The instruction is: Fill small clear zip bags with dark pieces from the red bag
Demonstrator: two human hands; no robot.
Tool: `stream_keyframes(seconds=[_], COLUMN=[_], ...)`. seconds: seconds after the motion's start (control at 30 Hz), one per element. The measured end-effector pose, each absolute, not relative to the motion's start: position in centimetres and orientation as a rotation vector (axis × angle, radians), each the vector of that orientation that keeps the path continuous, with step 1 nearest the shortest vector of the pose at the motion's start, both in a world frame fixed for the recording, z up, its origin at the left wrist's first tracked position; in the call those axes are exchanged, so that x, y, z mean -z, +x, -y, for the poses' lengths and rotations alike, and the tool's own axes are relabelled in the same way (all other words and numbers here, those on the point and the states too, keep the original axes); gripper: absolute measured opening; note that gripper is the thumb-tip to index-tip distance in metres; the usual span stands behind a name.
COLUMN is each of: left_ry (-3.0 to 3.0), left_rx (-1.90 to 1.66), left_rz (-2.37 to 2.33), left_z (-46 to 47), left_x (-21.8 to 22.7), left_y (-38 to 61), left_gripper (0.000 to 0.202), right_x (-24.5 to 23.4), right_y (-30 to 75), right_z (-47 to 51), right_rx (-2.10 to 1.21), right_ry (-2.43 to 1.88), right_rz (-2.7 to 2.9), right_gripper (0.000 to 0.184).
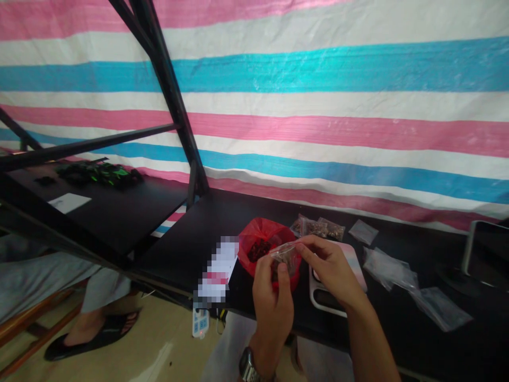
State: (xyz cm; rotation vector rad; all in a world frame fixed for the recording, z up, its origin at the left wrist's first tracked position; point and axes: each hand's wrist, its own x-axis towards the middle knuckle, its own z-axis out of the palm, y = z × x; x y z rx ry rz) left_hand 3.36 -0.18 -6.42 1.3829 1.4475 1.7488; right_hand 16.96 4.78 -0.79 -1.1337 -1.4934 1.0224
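Observation:
Both of my hands hold a small clear zip bag [287, 254] with little pieces inside. My left hand [273, 297], a metal-band watch on its wrist, grips the bag's left side and front. The thumb and fingers of my right hand [324, 262] pinch its top right corner. Just behind the bag is an open red plastic bag [254, 228] with small dark parts [259, 249] in it. Under my right hand lies a white and pink device that looks like a scale [353, 265], partly covered by the hand.
Filled zip bags [318, 228] lie behind the device. Flat clear bags [392, 268] are spread to the right, near a stand with a screen [485, 249]. A blurred paper [218, 270] lies left. Another person's foot in a black sandal [99, 331] is at lower left, below a black frame [170, 95].

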Motion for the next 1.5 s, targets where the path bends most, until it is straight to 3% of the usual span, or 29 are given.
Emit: stream_keyframes(seconds=[0.43,1.1,1.5], left_ry=[1.129,1.092,1.089], left_rx=[-1.866,-1.856,-1.814], left_rz=[-1.355,-1.418,-1.345], left_z=[-0.5,-0.5,-0.8], left_x=[4.7,4.9,5.1], left_y=[1.9,1.9,1.7], left_gripper=[0.034,0.046,0.04], right_x=[-0.6,0.1,0.4], right_y=[16.4,14.9,14.5], right_z=[-3.9,-3.8,-3.8], right_rx=[-0.924,-1.061,-1.04], right_ry=[-1.149,-1.055,-1.063], right_rz=[1.573,1.548,1.611], right_gripper=[0.02,0.014,0.013])
